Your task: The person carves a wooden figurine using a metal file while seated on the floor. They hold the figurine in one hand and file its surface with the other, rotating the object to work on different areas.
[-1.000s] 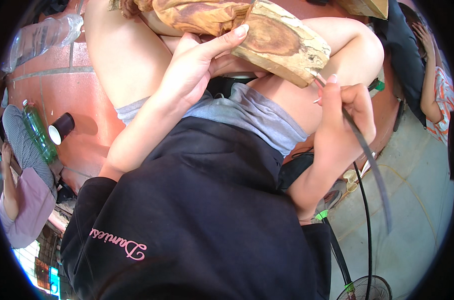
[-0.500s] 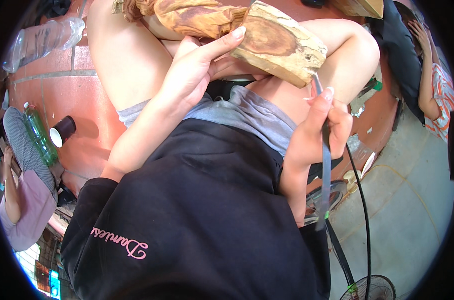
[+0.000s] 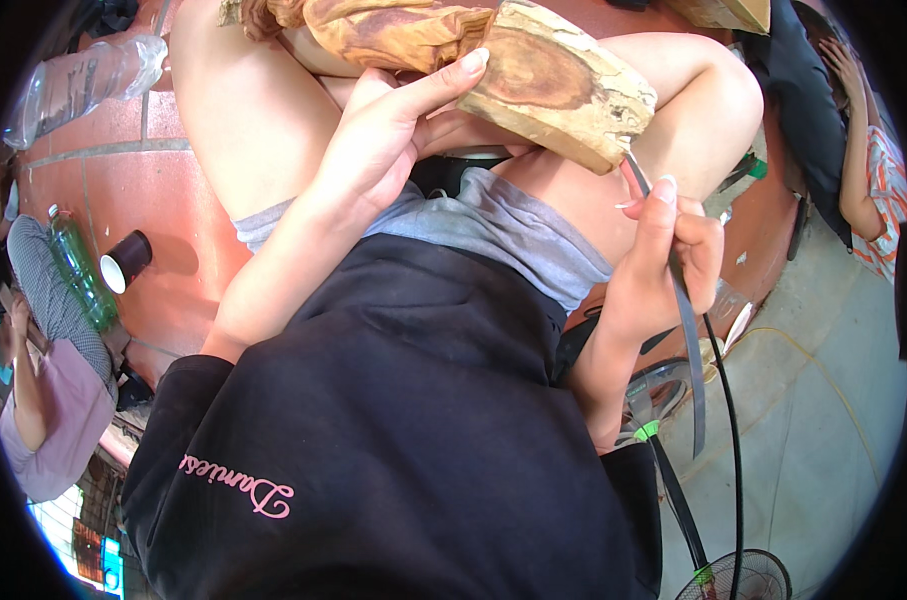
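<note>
A carved piece of wood (image 3: 553, 85) lies over my lap at the top of the view, with a flat sawn face and a dark brown heart. Beyond it, the wood continues in smooth orange-brown folds. My left hand (image 3: 388, 135) grips it from the near left, thumb on the edge of the sawn face and fingers underneath. In my right hand (image 3: 668, 255) is a long, flat metal carving tool (image 3: 688, 340), pinched between thumb and curled fingers. The tool's upper tip meets the lower right corner of the wood; its other end hangs down past my wrist.
A clear plastic bottle (image 3: 88, 85), a green bottle (image 3: 81, 270) and a dark cup (image 3: 125, 262) lie on the red tiles to the left. Two people sit nearby, one (image 3: 58, 410) left, one (image 3: 868, 190) right. A black cable (image 3: 730, 430) and a fan (image 3: 738, 578) are at lower right.
My right hand has shifted a little to the right, and the tool's lower end has swung right with it. My left hand and the wood have barely moved.
</note>
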`<state>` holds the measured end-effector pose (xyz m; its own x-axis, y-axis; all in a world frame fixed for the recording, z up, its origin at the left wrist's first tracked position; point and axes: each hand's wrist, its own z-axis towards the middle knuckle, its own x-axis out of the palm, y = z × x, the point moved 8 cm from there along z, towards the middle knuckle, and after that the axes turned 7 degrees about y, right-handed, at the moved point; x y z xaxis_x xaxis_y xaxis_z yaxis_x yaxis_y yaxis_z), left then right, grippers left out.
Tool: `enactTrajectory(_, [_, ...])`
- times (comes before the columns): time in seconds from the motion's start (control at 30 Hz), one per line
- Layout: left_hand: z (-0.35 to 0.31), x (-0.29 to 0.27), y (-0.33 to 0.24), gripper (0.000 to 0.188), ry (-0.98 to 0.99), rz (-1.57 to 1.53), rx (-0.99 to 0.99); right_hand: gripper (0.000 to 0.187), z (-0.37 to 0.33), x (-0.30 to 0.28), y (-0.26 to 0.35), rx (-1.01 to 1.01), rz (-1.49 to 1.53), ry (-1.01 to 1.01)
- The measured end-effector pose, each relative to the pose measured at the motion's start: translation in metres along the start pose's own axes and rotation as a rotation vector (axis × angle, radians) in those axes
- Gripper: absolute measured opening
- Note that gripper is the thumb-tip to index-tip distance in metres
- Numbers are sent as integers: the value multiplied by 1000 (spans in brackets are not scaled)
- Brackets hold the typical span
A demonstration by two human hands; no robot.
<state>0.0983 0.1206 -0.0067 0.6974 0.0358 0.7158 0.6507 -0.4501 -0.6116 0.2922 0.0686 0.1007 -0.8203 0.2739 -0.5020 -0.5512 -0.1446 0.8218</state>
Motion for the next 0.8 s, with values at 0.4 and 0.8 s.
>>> enactTrajectory(0.4, [0,-3,3,41,8,57,-1,27,10,1,8,128,-121,1])
enactTrajectory(0.8, [-4,-6,1,45,-50,49,-14,26,2,19,24,-164,-351,-16])
